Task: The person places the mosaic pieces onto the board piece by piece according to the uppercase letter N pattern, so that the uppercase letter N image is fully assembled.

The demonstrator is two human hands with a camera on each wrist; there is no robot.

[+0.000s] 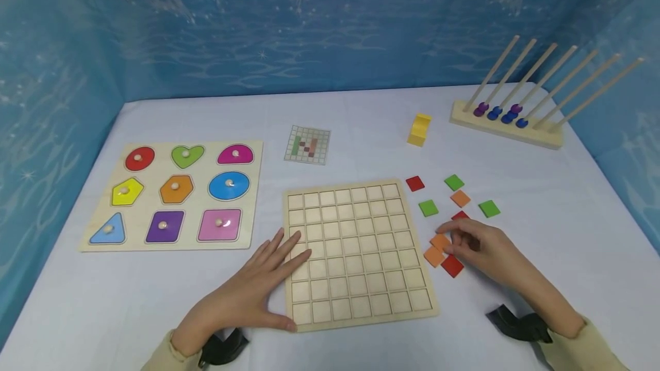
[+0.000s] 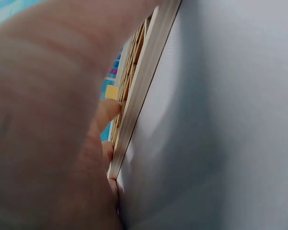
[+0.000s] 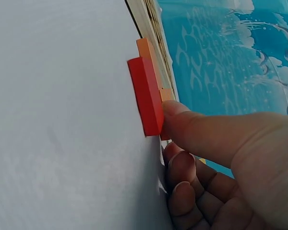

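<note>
A wooden grid board (image 1: 356, 248) of square cells lies flat on the white table. My left hand (image 1: 247, 293) rests at its left side, fingers spread over the edge and thumb at the near left corner. Right of the board, my right hand (image 1: 490, 251) has its thumb and index finger about an orange square tile (image 1: 439, 241); the index fingertip is hidden in the right wrist view. Touching or close beside it are another orange tile (image 1: 433, 256) and a red tile (image 3: 145, 98). A second red tile (image 1: 460, 216) is partly covered by the right hand.
Further tiles lie beyond the right hand, including a green tile (image 1: 489, 208) and a red tile (image 1: 415, 183). A knobbed shape puzzle (image 1: 258, 188) lies left, a pattern card (image 1: 321, 156) behind the board, a yellow block (image 1: 419, 130) and a bead rack (image 1: 541, 137) at back right.
</note>
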